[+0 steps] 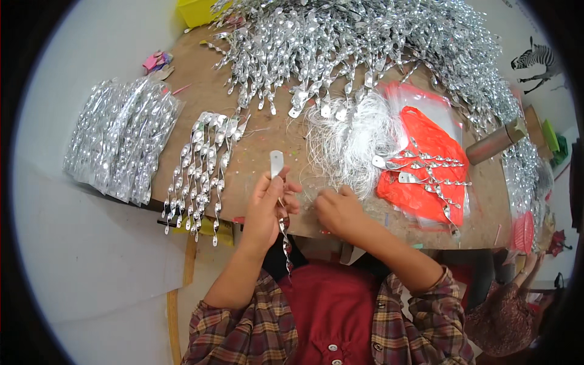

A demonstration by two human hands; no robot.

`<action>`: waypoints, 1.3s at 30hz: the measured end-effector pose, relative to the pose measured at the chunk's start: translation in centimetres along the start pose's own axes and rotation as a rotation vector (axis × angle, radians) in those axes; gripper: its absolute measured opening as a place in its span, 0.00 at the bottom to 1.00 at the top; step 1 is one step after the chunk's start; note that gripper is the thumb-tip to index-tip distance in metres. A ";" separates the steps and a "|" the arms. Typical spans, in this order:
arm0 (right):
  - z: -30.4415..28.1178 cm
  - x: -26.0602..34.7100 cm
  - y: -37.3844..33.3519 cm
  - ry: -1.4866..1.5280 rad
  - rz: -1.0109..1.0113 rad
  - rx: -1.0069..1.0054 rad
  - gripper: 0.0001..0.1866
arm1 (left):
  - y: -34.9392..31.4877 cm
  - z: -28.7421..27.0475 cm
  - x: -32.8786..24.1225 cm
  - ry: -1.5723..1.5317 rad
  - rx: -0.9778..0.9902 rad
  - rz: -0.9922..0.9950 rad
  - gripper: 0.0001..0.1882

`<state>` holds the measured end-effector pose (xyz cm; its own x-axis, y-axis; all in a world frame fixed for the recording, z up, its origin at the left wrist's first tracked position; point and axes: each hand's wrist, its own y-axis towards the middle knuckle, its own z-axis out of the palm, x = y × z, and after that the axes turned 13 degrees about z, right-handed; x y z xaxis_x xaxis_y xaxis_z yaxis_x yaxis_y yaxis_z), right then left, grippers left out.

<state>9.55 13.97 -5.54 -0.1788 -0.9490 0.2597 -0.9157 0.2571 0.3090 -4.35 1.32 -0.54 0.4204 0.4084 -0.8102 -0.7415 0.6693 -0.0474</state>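
Observation:
My left hand pinches a twisted silver strip just below its flat tab, which has a small hole. The strip's spiral tail hangs below the hand, over the table's front edge. At the near side of a loose bundle of white strings is my right hand, its fingers curled closed; what they grip, if anything, is hidden. Several more twisted strips lie on a red plastic bag to the right. Another row of strips overhangs the front edge at left.
A big heap of twisted silver strips covers the back of the brown table. Bagged strips lie at far left. A metal flask stands at right, near clear plastic sleeves. Another person sits at lower right.

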 end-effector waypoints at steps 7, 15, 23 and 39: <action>-8.1 2.2 -1.5 0.991 0.567 -0.076 0.02 | 0.2 1.4 -0.6 0.254 0.247 0.068 0.16; -10.4 2.7 -2.2 1.469 0.664 -0.179 0.04 | -3.8 4.0 0.8 0.388 0.523 0.010 0.20; -10.3 2.4 -2.1 1.543 0.665 -0.194 0.06 | -3.8 3.6 1.3 0.426 0.604 0.106 0.22; -10.1 2.5 -2.0 1.556 0.669 -0.149 0.08 | -3.9 3.6 1.3 0.442 0.586 0.097 0.20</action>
<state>14.58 12.91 3.75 0.0881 0.3644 0.9271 -0.7769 0.6076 -0.1650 1.01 1.47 0.73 0.0255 0.2775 -0.9604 -0.3120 0.9149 0.2560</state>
